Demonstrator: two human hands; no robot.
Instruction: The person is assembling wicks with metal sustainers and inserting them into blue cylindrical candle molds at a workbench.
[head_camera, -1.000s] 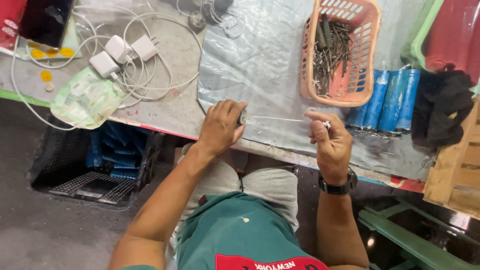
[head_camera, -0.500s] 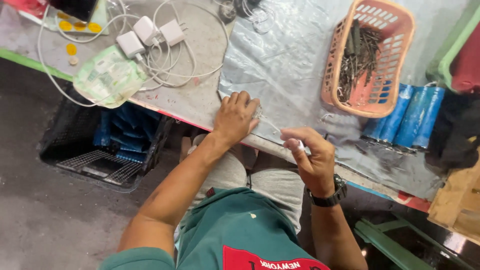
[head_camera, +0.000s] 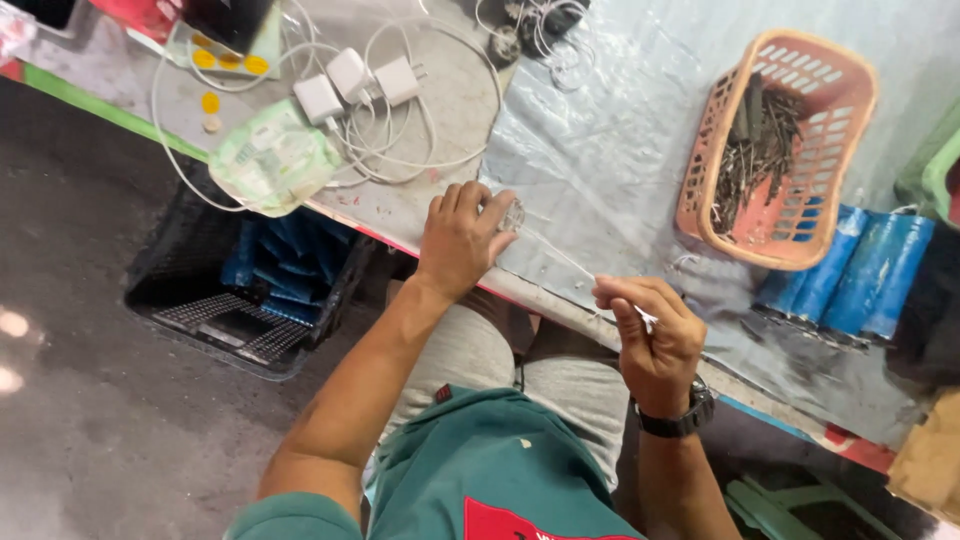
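Table (head_camera: 440, 120) runs aslant across the view, half of it under a grey plastic sheet (head_camera: 620, 150). On the sheet stands an orange basket (head_camera: 850, 110) of dark metal rods, with blue cylinders (head_camera: 850, 280) lying just beside its near end. Off the sheet lie white chargers (head_camera: 355, 80) amid looped cable and a pale green pouch (head_camera: 270, 160); a black crate (head_camera: 250, 290) sits on the floor below.

Left hand (head_camera: 462, 238) rests on the table edge, fingers curled over a small clear roll (head_camera: 512, 214) and pressing it down. From that roll a thin clear strand (head_camera: 565, 258) stretches rightward and toward the body to the right hand (head_camera: 650, 335), which is closed in a pinch on the strand's free end, held just off the table edge. So the strand's long axis runs hand to hand, taut, nearly along the table edge; the basket lies well beyond the right hand.
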